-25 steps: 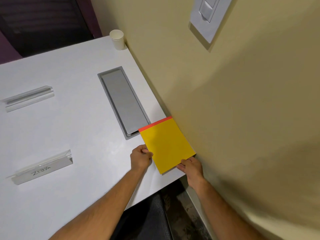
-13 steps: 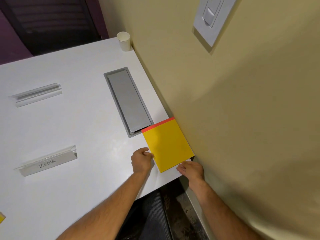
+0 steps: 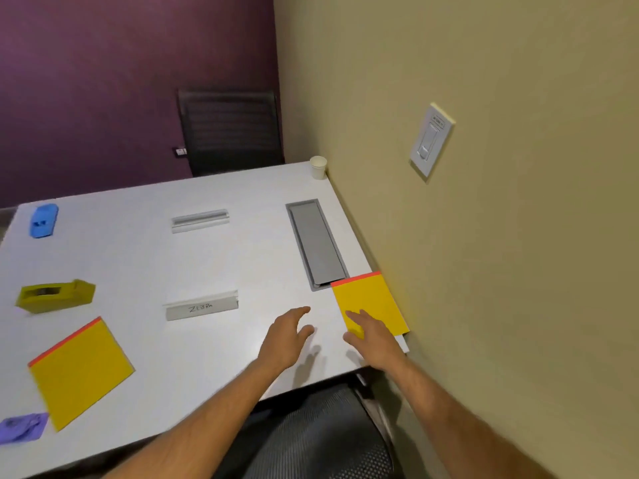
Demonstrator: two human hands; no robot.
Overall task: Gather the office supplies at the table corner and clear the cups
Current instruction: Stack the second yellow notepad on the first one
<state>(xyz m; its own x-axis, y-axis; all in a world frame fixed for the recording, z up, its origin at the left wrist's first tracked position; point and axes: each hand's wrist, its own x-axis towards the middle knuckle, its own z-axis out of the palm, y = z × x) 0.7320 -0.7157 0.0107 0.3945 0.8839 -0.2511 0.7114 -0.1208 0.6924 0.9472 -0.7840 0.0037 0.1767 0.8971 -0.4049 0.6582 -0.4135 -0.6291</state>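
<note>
- The white table (image 3: 138, 271) has a smooth, flat top; its right edge stands against a beige wall (image 3: 518, 271).
- A yellow notepad (image 3: 371, 299) with a red strip on its far edge lies flat at the near right corner, just beside the wall and touching the near end of a long grey cable hatch (image 3: 316, 243) set in the table top.
- The right hand (image 3: 375, 335) is over the near part of this notepad, fingers loosely spread, holding nothing; I cannot tell if they touch the paper.
- The left hand (image 3: 285, 337) hovers beside it over bare table, fingers spread and empty.
- A small white paper cup (image 3: 318, 167) stands upright at the far right corner, by the wall.
- Two clear name holders are in the middle: one (image 3: 202, 307) with handwriting, one (image 3: 200, 220) farther.
- At the left lie a second yellow notepad (image 3: 81, 371), a yellow-green tape dispenser (image 3: 55, 296), a blue rounded object (image 3: 44, 221) and a blurred purple thing (image 3: 22, 426).
- A dark mesh chair (image 3: 231, 133) stands behind the table.
</note>
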